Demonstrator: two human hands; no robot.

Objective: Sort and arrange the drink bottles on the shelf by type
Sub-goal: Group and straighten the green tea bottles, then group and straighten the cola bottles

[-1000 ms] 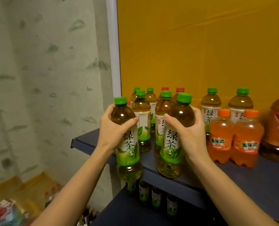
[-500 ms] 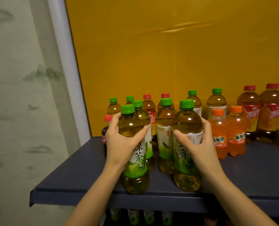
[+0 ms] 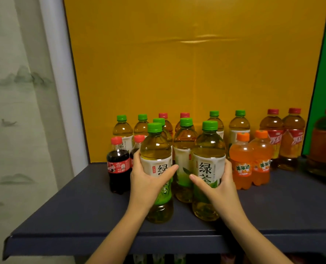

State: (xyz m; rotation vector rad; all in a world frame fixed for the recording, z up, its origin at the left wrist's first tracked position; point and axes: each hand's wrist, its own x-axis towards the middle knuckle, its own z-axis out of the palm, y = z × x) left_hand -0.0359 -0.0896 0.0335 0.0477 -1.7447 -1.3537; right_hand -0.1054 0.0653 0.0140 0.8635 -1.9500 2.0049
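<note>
The left green tea bottle [image 3: 155,149] and right green tea bottle [image 3: 209,147], both green-capped, are standing upright near the blue shelf [image 3: 82,212] front; cola bottles [image 3: 118,164] are standing left, orange soda bottles [image 3: 242,164] right.

Likely a shop, shelf [image 3: 82,216] of drink bottles [image 3: 185,149]

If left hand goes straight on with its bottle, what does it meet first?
Likely the green-capped tea bottle directly behind the held bottle that the left hand grips. The gap between them is unclear.

The green tea bottle [image 3: 206,166] reads 绿茶; the orange soda bottles [image 3: 241,155] read 美年达.
</note>
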